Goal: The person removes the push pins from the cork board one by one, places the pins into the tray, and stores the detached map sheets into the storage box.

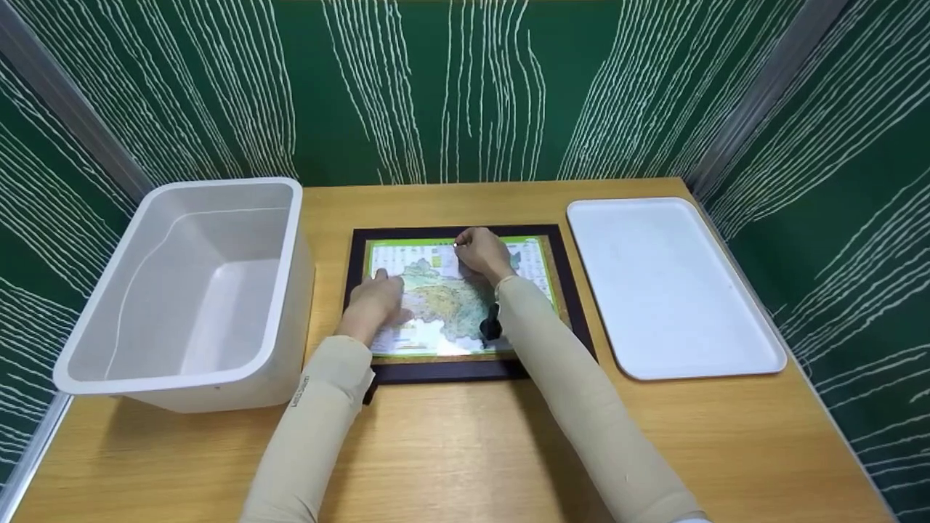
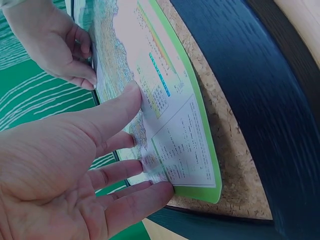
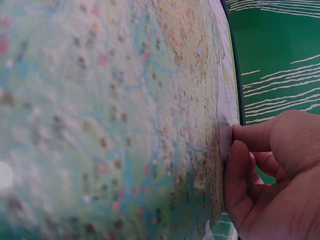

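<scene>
A printed map (image 1: 436,301) with a green border lies on a cork board (image 2: 240,165) inside a dark frame (image 1: 450,372). My left hand (image 1: 373,299) rests on the map's left part, thumb and fingers spread and fairly straight, fingertips on the sheet, as the left wrist view shows. Near the map's top edge, my right hand (image 1: 481,253) has its fingers bent, thumb and forefinger brought together at the sheet. A tiny white thing (image 1: 455,245) shows at those fingertips; its kind is too small to make out. In the right wrist view, the right fingers hide it.
A deep white plastic tub (image 1: 283,327) stands to the left of the frame. On the right lies a shallow white tray (image 1: 676,290). Green walls (image 1: 581,87) with white streaks enclose the back and sides of the wooden table (image 1: 450,443).
</scene>
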`<state>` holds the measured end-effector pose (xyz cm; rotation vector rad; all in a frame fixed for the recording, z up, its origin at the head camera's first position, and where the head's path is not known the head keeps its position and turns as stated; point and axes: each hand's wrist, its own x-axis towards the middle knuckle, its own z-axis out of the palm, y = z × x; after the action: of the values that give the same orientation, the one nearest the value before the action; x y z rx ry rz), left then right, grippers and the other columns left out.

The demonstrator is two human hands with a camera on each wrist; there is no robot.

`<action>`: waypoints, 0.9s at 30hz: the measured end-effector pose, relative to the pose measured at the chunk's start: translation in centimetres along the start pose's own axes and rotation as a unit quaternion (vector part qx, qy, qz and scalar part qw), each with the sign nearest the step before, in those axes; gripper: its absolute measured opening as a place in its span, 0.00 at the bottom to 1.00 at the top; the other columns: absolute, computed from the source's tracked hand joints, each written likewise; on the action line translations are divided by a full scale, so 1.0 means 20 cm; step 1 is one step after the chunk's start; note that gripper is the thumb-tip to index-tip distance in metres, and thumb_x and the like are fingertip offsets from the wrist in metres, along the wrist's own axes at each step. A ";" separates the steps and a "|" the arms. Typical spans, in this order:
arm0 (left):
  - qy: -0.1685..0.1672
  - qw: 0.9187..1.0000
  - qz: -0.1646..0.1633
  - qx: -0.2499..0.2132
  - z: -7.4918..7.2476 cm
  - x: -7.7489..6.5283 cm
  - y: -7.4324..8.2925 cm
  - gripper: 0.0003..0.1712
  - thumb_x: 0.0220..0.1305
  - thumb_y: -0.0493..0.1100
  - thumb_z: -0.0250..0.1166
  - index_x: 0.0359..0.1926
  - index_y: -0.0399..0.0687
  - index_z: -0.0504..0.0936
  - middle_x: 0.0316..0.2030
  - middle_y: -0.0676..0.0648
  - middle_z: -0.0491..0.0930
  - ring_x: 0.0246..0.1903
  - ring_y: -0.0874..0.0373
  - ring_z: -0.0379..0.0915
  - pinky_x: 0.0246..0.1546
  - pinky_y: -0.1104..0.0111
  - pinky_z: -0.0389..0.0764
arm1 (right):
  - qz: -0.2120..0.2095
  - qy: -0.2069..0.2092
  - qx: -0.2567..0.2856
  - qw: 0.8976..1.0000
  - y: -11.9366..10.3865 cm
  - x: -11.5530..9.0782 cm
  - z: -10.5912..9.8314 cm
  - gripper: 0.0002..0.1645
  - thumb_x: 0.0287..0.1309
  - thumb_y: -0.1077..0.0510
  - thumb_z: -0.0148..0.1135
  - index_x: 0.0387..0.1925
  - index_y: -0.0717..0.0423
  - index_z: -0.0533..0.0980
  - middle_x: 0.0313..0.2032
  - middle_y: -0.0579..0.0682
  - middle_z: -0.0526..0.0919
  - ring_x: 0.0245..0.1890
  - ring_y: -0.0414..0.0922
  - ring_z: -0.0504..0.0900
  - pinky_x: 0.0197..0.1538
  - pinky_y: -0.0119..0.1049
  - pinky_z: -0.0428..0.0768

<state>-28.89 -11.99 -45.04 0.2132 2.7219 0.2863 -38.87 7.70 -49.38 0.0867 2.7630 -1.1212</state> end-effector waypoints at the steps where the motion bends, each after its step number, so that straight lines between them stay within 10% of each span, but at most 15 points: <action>1: 0.000 1.000 0.000 -0.002 0.00 0.00 0.00 0.29 0.69 0.49 0.68 0.64 0.36 0.76 0.73 0.27 0.57 0.71 0.29 0.55 0.68 0.43 0.64 | 0.000 0.000 -0.001 1.000 0.00 0.00 0.00 0.09 0.67 0.55 0.62 0.46 0.51 0.82 0.44 0.48 0.83 0.43 0.48 0.77 0.52 0.45 0.76; 27: 0.002 1.000 0.005 0.008 -0.01 -0.02 0.00 0.28 0.69 0.50 0.68 0.61 0.35 0.77 0.73 0.25 0.55 0.69 0.28 0.58 0.66 0.42 0.67 | -0.023 0.003 0.002 1.000 0.00 -0.02 0.00 0.10 0.68 0.53 0.63 0.45 0.52 0.83 0.43 0.48 0.85 0.43 0.47 0.80 0.53 0.45 0.79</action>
<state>-28.65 -12.05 -44.82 0.2317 2.7294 0.2673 -38.45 7.76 -49.28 0.0271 2.7820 -1.1390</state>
